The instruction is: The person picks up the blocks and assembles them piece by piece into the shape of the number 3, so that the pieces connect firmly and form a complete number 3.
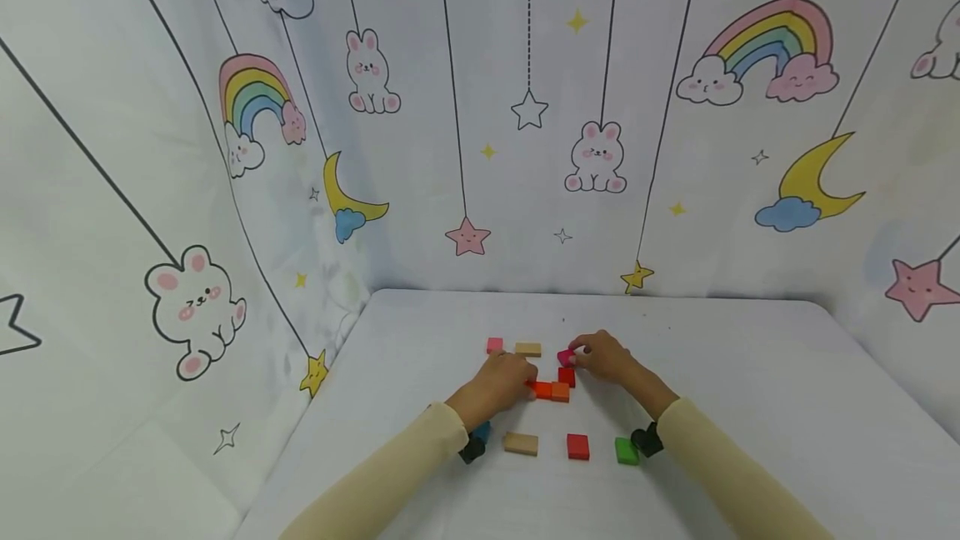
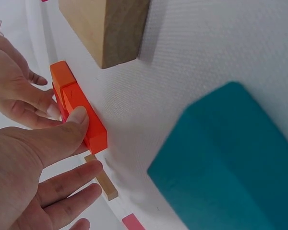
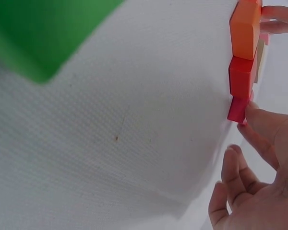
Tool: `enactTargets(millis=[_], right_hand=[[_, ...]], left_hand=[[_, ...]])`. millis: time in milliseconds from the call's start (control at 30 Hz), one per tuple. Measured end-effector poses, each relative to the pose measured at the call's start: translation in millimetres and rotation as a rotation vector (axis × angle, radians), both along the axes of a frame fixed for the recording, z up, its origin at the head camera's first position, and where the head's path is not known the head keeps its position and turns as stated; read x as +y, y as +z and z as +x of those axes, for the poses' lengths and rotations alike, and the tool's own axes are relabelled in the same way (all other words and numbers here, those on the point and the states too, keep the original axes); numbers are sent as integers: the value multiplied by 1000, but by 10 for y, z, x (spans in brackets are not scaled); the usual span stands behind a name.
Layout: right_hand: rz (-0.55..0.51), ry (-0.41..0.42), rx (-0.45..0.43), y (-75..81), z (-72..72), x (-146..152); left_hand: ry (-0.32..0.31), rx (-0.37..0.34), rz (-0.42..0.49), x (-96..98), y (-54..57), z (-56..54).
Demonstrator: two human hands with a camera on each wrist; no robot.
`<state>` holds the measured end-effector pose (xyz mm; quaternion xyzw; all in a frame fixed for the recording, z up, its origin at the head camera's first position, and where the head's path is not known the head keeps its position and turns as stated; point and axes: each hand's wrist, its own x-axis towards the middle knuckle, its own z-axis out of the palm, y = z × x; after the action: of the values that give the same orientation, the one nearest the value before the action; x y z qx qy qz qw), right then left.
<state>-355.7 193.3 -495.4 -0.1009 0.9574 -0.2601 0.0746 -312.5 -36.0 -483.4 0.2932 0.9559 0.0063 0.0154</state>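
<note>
My left hand (image 1: 498, 382) pinches a red-orange block (image 2: 93, 124), its thumb on the near side. An orange block (image 1: 560, 392) sits against that block's right end. Behind the orange one is a red block (image 1: 566, 377), and a magenta block (image 1: 566, 357) follows at the far end, so these blocks form a bent line. My right hand (image 1: 606, 357) holds the magenta block between thumb and index finger. In the right wrist view its other fingers are loosely bent, and the magenta block (image 3: 237, 109) lies right at the end of the red block (image 3: 242, 79).
Beyond the left hand lie a pink block (image 1: 495, 345) and a wooden block (image 1: 528, 349). Nearer stand a teal block (image 1: 482, 432), a second wooden block (image 1: 521, 443), another red block (image 1: 577, 447) and a green block (image 1: 627, 451). A patterned curtain (image 1: 420, 190) hangs behind the white table (image 1: 420, 323).
</note>
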Motion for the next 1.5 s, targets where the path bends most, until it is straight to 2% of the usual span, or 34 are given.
enactTargets(millis=[567, 1100, 1500], right_hand=[[17, 52, 33, 18, 18, 0], [21, 53, 12, 30, 30, -5], [7, 64, 49, 120, -102, 33]], left_hand=[[5, 3, 0, -7, 2, 10], [4, -2, -5, -7, -5, 11], [-2, -11, -2, -1, -2, -1]])
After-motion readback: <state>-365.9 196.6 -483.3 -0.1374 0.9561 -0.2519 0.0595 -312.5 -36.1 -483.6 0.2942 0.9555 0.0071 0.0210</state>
